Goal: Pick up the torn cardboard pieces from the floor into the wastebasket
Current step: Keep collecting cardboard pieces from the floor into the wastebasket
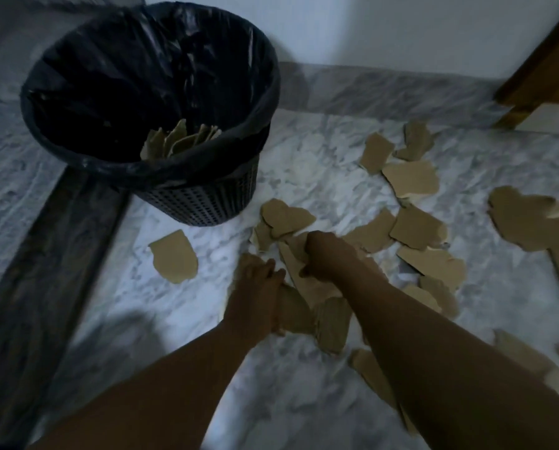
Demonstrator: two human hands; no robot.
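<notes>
Both hands are reaching down to the marble floor (206, 368) amid the torn cardboard pieces (414, 227): the right hand (323, 254) is curling its grip around a long strip of cardboard (307, 280), while the left hand (258, 287) is pressing its grip on another piece (296, 311) beside it. More pieces are lying scattered to the right, one lone piece (174, 256) is sitting near the black-lined wastebasket (206, 203), and several (181, 139) are already standing inside it.

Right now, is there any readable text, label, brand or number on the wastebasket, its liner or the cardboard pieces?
None readable. The wastebasket shows only a perforated wall, its black liner is plain, and the cardboard pieces on the floor and in the basket show blank brown faces. The frame is dim and blurred, so fine print could be missed.
</notes>
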